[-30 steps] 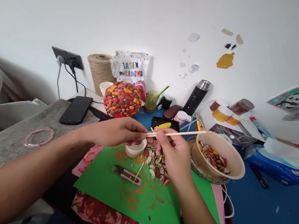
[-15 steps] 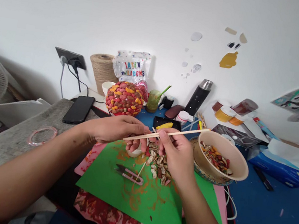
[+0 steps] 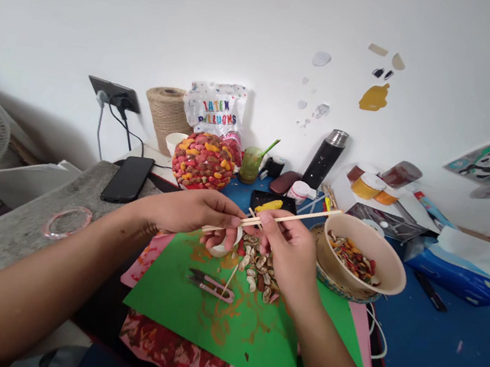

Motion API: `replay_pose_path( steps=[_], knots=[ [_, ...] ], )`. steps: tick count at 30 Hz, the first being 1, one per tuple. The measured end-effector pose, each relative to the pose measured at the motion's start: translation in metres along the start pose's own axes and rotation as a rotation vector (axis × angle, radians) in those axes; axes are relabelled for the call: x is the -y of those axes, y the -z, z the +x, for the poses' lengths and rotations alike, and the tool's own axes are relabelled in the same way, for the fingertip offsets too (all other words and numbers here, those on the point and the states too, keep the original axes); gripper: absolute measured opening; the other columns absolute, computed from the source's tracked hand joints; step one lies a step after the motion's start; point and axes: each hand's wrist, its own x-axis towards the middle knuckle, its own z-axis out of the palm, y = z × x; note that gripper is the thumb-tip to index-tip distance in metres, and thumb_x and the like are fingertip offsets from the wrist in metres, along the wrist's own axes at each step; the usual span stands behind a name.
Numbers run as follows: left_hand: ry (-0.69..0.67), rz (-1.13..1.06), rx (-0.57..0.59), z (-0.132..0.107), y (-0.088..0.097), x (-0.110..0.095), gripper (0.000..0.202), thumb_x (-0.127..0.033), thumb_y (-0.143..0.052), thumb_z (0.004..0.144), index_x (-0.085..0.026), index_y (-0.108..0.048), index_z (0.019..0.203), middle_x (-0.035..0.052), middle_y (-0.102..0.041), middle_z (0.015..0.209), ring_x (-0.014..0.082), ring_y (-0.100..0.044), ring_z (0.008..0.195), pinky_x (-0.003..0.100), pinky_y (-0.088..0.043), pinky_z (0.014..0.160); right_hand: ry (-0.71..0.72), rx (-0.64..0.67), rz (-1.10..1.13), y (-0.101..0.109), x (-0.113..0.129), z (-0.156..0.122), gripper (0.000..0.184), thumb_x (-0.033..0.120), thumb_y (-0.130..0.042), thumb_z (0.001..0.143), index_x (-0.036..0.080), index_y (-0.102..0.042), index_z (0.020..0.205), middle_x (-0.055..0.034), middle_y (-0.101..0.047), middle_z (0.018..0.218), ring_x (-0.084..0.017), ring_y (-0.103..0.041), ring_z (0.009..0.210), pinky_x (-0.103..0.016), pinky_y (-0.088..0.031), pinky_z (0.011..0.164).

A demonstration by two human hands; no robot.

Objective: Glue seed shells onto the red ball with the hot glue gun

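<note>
Both my hands pinch one long wooden stick that runs from the centre out over a beige bowl. My left hand grips its near end with fingers closed. My right hand holds it a little further along, thumb and fingers pressed on it. Under my hands lie a small white cup and a pile of painted shells on a green sheet. The beige bowl at the right holds more coloured shells.
Pink snips and a short stick lie on the green sheet. A shell-covered ball, twine roll, balloon packet, flask and paint jars stand by the wall. A phone rests at the left, a tissue pack at the right.
The stick slid leftward through my hands, so its near end now pokes past my left fingers. My left hand shifted slightly over the white cup. The view moved a little.
</note>
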Motion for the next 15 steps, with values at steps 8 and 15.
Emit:
replay_pose_path(
  steps=[8, 15],
  knots=[
    [-0.006, 0.023, -0.054, 0.0029, -0.0019, 0.0042, 0.047, -0.059, -0.073, 0.097, -0.013, -0.077, 0.107, -0.0005, -0.056, 0.076, 0.0121, -0.039, 0.063, 0.025, -0.031, 0.057, 0.009, 0.000, -0.011, -0.0010, 0.0005, 0.0004, 0.037, 0.057, -0.082, 0.090, 0.021, -0.075, 0.093, 0.0053, -0.060, 0.056, -0.013, -0.050, 0.048, -0.025, -0.038, 0.048],
    [-0.026, 0.124, -0.078, 0.0041, -0.0026, 0.0102, 0.056, -0.069, -0.068, 0.099, -0.013, -0.072, 0.098, -0.0024, -0.051, 0.074, 0.0116, -0.038, 0.063, 0.025, -0.030, 0.058, 0.022, -0.004, -0.038, -0.0024, -0.0001, -0.0003, 0.038, 0.058, -0.080, 0.091, 0.020, -0.075, 0.093, 0.0056, -0.059, 0.056, -0.012, -0.051, 0.047, -0.025, -0.037, 0.047]
  ],
)
